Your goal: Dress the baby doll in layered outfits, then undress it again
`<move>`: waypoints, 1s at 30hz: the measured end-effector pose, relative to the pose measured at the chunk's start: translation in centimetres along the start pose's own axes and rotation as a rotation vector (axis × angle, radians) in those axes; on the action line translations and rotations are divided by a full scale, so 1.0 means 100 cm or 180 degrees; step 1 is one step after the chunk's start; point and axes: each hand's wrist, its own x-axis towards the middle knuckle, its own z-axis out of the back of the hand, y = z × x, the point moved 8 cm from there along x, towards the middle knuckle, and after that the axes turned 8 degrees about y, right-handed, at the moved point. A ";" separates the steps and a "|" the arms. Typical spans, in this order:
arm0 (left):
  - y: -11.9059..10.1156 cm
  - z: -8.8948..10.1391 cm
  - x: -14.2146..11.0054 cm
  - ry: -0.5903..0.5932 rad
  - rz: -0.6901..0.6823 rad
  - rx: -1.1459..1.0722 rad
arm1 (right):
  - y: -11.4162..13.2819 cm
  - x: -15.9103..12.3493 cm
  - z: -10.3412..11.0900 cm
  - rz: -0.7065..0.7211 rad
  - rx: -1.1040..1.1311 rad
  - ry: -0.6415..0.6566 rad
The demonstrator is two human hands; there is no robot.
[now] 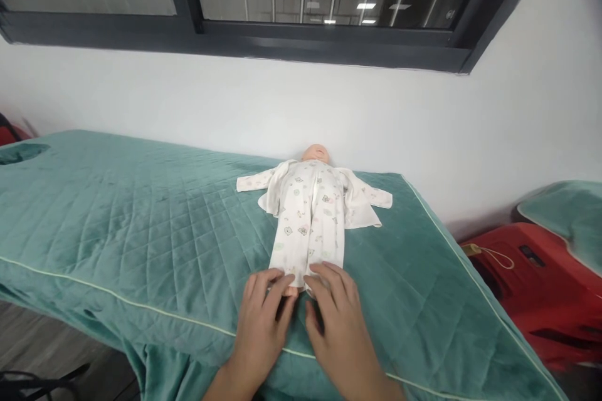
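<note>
A baby doll (316, 153) lies on its back on the green quilted bed cover, its head toward the wall. It is dressed in a white printed top (362, 200) with the sleeves spread out, and white printed trousers (308, 225) over the body and legs. At the hem of the trouser leg on the left, my left hand (263, 319) has its fingers curled over the cloth, beside a bit of the doll's foot (292, 291). My right hand (338, 319) grips the other hem, fingers bent over it and thumb lower down. The fingertips' undersides are hidden.
The green cover (141, 232) drapes over the bed's front edge. A white wall (188, 100) and a dark-framed window (329, 44) stand behind. To the right is a red plastic object (527, 288) with a cord loop, partly under green cloth (564, 213). Black cables (42, 382) lie at lower left.
</note>
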 end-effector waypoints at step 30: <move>0.083 -0.049 0.122 0.0762 -0.0362 0.0473 | -0.155 0.093 -0.016 -0.0383 -0.0399 0.0742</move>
